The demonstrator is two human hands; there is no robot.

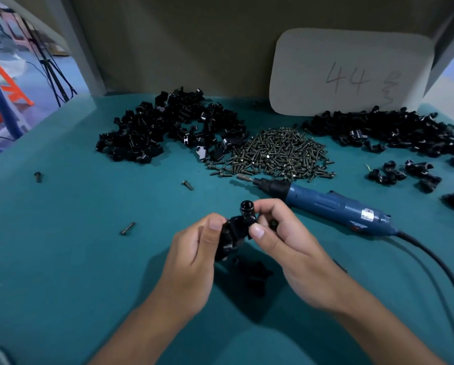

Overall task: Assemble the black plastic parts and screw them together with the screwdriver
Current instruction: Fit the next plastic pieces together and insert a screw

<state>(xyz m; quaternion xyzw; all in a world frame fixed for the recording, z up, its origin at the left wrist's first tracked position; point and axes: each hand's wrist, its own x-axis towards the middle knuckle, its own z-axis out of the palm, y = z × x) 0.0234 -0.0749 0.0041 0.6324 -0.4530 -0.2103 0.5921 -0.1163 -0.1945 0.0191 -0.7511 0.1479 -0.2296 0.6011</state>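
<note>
Just above the teal tabletop (62, 259), near its front middle, the left hand (194, 259) and the right hand (286, 246) bring 2 black plastic parts (236, 230) together, so the step in hand looks like seating 1 piece into the other before any screw goes in. To do it well, I would line the holes up squarely and press until the pieces sit flush. The left hand's thumb and fingers pinch the lower piece from the left; the right hand's thumb and forefinger pinch the upper piece with the round collar, and a small dark item, perhaps a screw, seems tucked under its other fingers. Both wrists angle inward. The blue screwdriver (333, 206) lies untouched just behind the right hand, with the screw pile (278, 154) further back between 2 heaps of black parts.
</note>
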